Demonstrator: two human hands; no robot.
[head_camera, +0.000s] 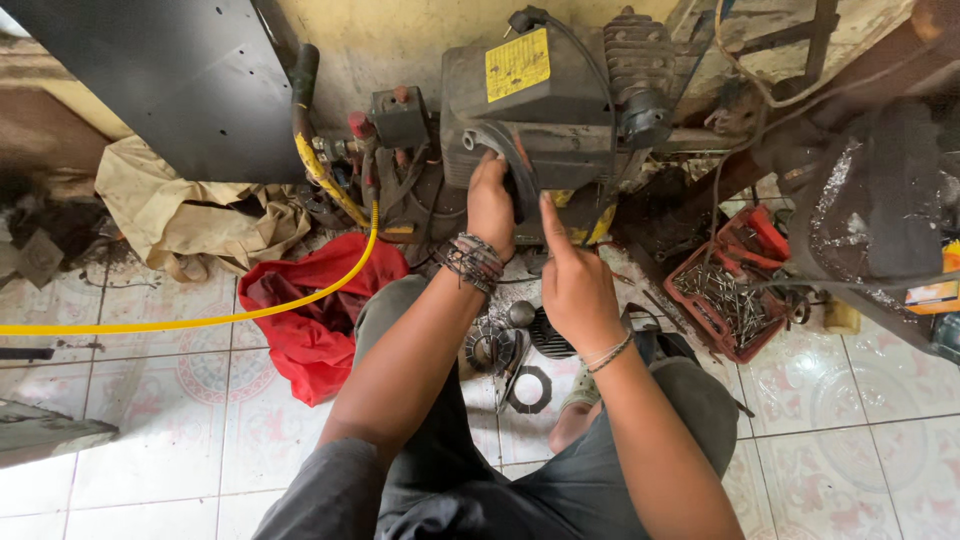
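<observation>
A dark, greasy compressor unit (545, 110) with a yellow label stands against the wall in front of me. My left hand (490, 205), with a beaded band on the wrist, presses a black curved belt or gasket piece (515, 165) against the unit's front. My right hand (575, 280) is just to the right of it, with the forefinger pointing up and touching the lower end of the same black piece. Round metal parts and a black ring gasket (530, 388) lie on the tiles between my knees.
A yellow hose (200, 322) runs left across the floor from the fittings. A red cloth (315, 320) and a beige cloth (190, 215) lie at the left. A red box of nails (725, 295) sits at the right, beside dark machinery (880, 200).
</observation>
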